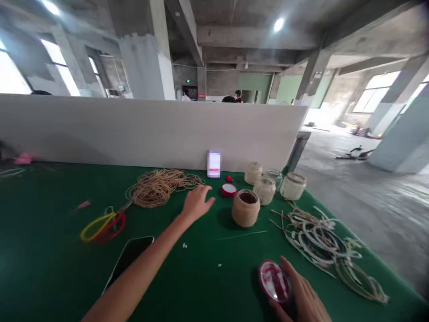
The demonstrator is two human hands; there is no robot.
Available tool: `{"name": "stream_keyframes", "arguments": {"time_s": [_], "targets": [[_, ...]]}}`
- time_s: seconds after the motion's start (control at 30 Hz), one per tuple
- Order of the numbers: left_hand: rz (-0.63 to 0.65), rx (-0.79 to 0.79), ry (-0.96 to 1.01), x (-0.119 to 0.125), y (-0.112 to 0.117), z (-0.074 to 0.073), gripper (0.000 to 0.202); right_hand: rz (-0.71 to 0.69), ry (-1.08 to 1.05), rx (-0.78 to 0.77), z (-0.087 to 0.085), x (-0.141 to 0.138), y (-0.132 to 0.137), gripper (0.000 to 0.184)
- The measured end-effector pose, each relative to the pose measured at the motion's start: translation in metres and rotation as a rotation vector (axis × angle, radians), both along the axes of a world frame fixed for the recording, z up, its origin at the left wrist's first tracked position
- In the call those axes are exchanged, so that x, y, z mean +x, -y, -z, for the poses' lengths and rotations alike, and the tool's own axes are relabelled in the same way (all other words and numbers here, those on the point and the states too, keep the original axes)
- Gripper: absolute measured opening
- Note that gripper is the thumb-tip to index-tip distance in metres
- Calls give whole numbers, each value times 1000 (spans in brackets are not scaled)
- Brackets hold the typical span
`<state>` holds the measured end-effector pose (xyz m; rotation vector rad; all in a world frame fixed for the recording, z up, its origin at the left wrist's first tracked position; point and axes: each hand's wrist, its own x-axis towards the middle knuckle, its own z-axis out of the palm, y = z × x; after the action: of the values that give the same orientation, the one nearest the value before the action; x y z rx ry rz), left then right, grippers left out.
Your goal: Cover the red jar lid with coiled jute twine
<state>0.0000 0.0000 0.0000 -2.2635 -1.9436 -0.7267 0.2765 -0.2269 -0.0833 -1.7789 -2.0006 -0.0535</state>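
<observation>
Presently: right hand (301, 293) curled around red-rimmed jar lid (274, 281), flat face tilted up-left, no legible writing; left hand (197, 203) open, empty, near twine-wrapped jar (246, 208).

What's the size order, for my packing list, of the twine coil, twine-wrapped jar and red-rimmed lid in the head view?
Largest to smallest:
1. the twine coil
2. the twine-wrapped jar
3. the red-rimmed lid

The lid sits slightly farther back, but looks clearly smallest.
</observation>
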Motion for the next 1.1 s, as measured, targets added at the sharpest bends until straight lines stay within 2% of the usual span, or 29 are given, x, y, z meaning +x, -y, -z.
{"name": "stream_keyframes", "arguments": {"time_s": [0.1,0.2,0.3,0.43,0.53,0.67,0.73,0.83,0.9,0.97,1.03,1.1], "targets": [[-175,0,17,-66,-7,-10,26,-156,-7,1,-9,-29,-29,69],[-355,-11,16,-115,-5,-10,35,-295,-30,-74,-15,-51,-53,62],[-318,-43,-24,-134,2,-2,31,-394,-56,-217,-21,-60,-65,62],[-133,-60,-125,-119,-6,9,26,-457,-197,-299,-33,-60,-66,64],[-22,-65,-211,-96,-31,13,21,-426,-327,-167,-36,-59,-67,52],[13,-65,-264,-75,-63,18,32,-405,-260,43,-35,-56,-70,30],[29,-60,-257,-70,-70,20,31,-402,-250,66,-35,-55,-71,28],[70,-39,-209,-68,-66,20,32,-390,-248,73,-37,-55,-71,28],[101,-9,-154,-70,-58,15,28,-386,-248,77,-36,-54,-71,28],[128,41,-75,-74,-48,2,17,-385,-254,70,-35,-54,-71,29],[137,110,34,-80,-40,-19,17,-385,-265,58,-34,-55,-72,32],[123,195,172,-88,-31,-46,21,-379,-280,49,-32,-55,-72,33]]}}
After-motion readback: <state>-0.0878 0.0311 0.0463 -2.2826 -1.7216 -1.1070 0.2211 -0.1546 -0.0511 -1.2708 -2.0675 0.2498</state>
